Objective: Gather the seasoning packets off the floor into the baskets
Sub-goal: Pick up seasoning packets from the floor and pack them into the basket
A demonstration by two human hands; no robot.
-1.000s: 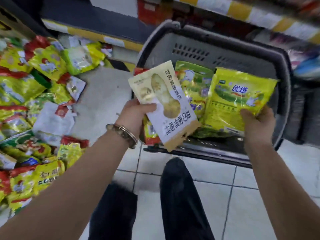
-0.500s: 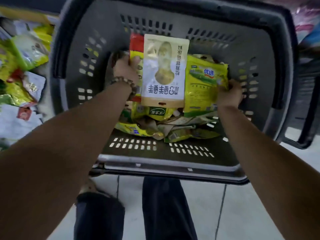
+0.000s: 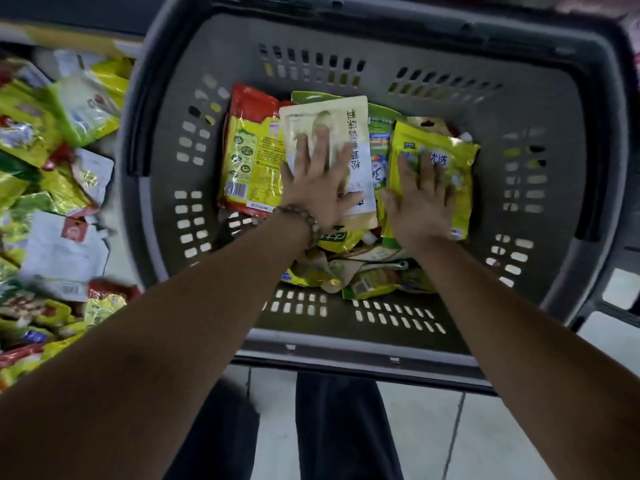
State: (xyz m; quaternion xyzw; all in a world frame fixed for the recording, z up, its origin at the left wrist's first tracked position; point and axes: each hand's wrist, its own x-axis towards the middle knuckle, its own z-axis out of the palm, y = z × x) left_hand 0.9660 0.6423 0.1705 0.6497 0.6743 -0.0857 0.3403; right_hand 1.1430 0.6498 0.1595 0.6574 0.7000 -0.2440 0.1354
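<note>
Head view, far left: saw a loose heap of seasoning packets (image 3: 52,168) lying on the floor (image 3: 502,445), yellow, green, red and white, blurred toward the edge. Found the grey basket (image 3: 166,133) just beside the heap, with slotted walls and a dark rim, filling most of the frame. Noted a red-and-yellow packet (image 3: 249,161) lying flat inside toward the basket's left wall, barcode at its near end. Saw the left hand (image 3: 318,192), a bead bracelet (image 3: 304,220) on its wrist, laid palm down on a cream packet (image 3: 346,123) in the middle of the basket, its fingers (image 3: 323,143) straight and spread, pressing and not pinching. Saw that cream packet's left edge against the red-and-yellow one. Made out a green packet (image 3: 379,140) showing in the gap between the two hands. Saw the right hand (image 3: 420,199) palm down on a yellow-green packet (image 3: 446,147), its fingers (image 3: 427,168) straight and a little spread, flat on the packet's face. Found both pressed packets lying on top of a jumble of crumpled packets (image 3: 363,282) on the basket's bottom. Saw dark trouser legs (image 3: 343,427) below the near rim, over pale floor tiles.
</note>
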